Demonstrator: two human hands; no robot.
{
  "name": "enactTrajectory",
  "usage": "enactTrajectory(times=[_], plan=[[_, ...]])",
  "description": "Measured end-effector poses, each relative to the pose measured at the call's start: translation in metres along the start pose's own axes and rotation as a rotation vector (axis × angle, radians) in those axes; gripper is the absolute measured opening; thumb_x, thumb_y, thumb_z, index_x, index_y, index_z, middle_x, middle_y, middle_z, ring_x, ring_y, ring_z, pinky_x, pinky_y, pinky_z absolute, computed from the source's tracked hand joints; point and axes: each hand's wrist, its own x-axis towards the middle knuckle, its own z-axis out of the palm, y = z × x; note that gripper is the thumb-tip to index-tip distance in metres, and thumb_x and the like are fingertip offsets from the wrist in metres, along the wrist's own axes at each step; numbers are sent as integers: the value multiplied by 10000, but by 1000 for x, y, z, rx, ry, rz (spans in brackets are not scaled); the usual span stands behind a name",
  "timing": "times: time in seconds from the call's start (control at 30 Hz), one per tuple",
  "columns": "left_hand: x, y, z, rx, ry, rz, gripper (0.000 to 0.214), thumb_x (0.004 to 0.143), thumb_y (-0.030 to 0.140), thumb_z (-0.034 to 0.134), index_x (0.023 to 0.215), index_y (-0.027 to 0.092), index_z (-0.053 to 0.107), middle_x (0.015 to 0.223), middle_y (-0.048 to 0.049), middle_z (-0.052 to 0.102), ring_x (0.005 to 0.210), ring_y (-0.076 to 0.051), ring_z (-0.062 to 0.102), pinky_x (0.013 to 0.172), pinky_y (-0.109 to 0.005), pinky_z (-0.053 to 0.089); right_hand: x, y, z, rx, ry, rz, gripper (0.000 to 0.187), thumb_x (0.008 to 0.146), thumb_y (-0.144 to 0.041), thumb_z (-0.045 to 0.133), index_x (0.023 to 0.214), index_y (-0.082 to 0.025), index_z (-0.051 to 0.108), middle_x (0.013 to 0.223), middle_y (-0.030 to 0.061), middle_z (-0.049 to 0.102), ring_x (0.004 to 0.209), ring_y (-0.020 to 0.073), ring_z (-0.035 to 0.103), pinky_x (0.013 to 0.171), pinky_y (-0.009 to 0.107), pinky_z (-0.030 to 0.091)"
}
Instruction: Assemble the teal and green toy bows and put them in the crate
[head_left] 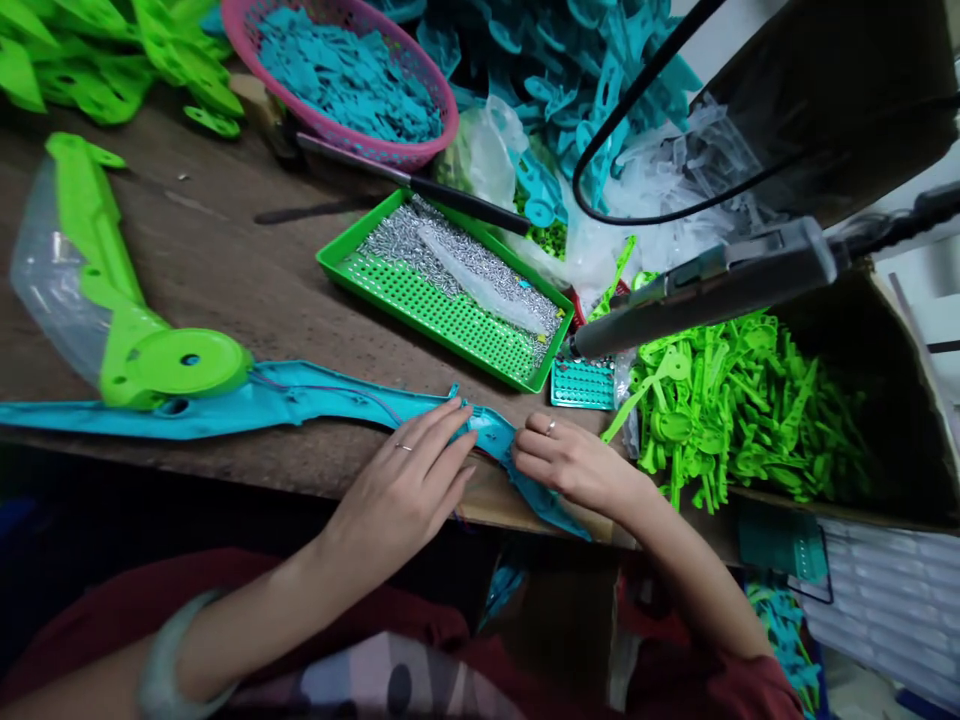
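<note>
A long blue plastic toy shell half [352, 390] lies hollow side up along the table's front edge, thin wires running inside it. My left hand [409, 480], with a ring, lies across its narrow section, fingers stretched out and fingertips touching the shell. Close by on the right, my right hand [566, 455] has its fingers curled together at the curved end of the shell; what they pinch is hidden. A green plastic piece with a round disc [187, 362] and a clear blade-like part [56, 280] sit on the shell's left portion.
A green perforated tray [442, 315] holds many small screws. Behind it are a long-shafted tool [469, 205] and a pink basket [337, 130] of blue pieces. A grey power screwdriver [705, 285] hangs at right above heaped green parts [720, 410]. A small teal tray [583, 385] stands near my right hand.
</note>
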Motion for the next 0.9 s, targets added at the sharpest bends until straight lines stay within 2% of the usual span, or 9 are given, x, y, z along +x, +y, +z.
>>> enactTrajectory(times=[0.17, 0.3, 0.37, 0.47, 0.57, 0.63, 0.7, 0.8, 0.9], plan=[[-2, 0, 1, -5, 12, 15, 239, 955, 129, 539, 1158, 41, 629, 1332, -236, 607, 1315, -350, 533, 1071, -497, 491, 4, 11, 2, 296, -33, 145, 310, 1052, -173, 354, 816, -184, 555, 811, 24, 550, 793, 162, 490, 728, 284, 446], [-4, -3, 0, -23, 40, 36, 239, 957, 146, 543, 1153, 45, 636, 1332, -236, 612, 1324, -344, 532, 1075, -493, 492, 2, 16, 12, 629, 30, 261, 184, 1013, -248, 516, 854, -180, 581, 825, 15, 578, 825, 151, 538, 768, 279, 458], [-5, -5, 1, -30, 42, 44, 247, 967, 165, 539, 1165, 51, 631, 1333, -227, 617, 1321, -331, 538, 1076, -489, 494, 1, 17, 19, 819, 77, 385, 178, 972, -286, 596, 836, -172, 588, 803, 5, 591, 779, 138, 553, 726, 264, 460], [-5, -5, 0, -36, 10, 60, 262, 983, 182, 520, 1183, 46, 622, 1341, -223, 618, 1317, -323, 543, 1068, -488, 502, 3, 15, 28, 1081, 104, 613, 268, 895, -394, 680, 794, -167, 577, 720, -23, 571, 669, 119, 527, 623, 239, 432], [-3, -3, -9, -34, -47, 100, 285, 993, 177, 489, 1204, 27, 609, 1355, -231, 607, 1330, -325, 531, 1067, -487, 504, 6, 14, 31, 1194, 120, 745, 341, 791, -448, 751, 766, -171, 553, 669, -50, 522, 619, 106, 481, 580, 226, 395], [-1, -7, -25, -32, -84, 145, 279, 993, 164, 476, 1199, 34, 612, 1387, -229, 582, 1376, -324, 483, 1095, -485, 482, 4, 10, 28, 1146, 125, 777, 334, 761, -423, 766, 753, -174, 544, 661, -54, 506, 612, 105, 467, 572, 226, 383], [0, -18, -50, -18, -93, 167, 266, 984, 135, 477, 1201, 58, 610, 1429, -216, 549, 1424, -315, 420, 1128, -485, 448, -2, -1, 22, 980, 171, 819, 280, 788, -380, 742, 764, -177, 550, 690, -36, 534, 631, 122, 490, 577, 238, 390], [-2, -49, -90, 38, -76, 115, 284, 976, 134, 498, 1243, 89, 582, 1417, -199, 553, 1404, -309, 435, 1125, -504, 436, -9, -33, 14, 604, 384, 868, 158, 884, -308, 664, 841, -189, 570, 802, 16, 598, 703, 162, 549, 624, 279, 434], [-9, -84, -111, 105, -160, 112, 258, 985, 201, 509, 1205, 109, 607, 1324, -184, 607, 1288, -327, 535, 1059, -526, 471, 13, -74, 8, 285, 566, 771, 61, 953, -244, 588, 916, -198, 571, 848, 53, 617, 780, 202, 559, 680, 321, 456]])
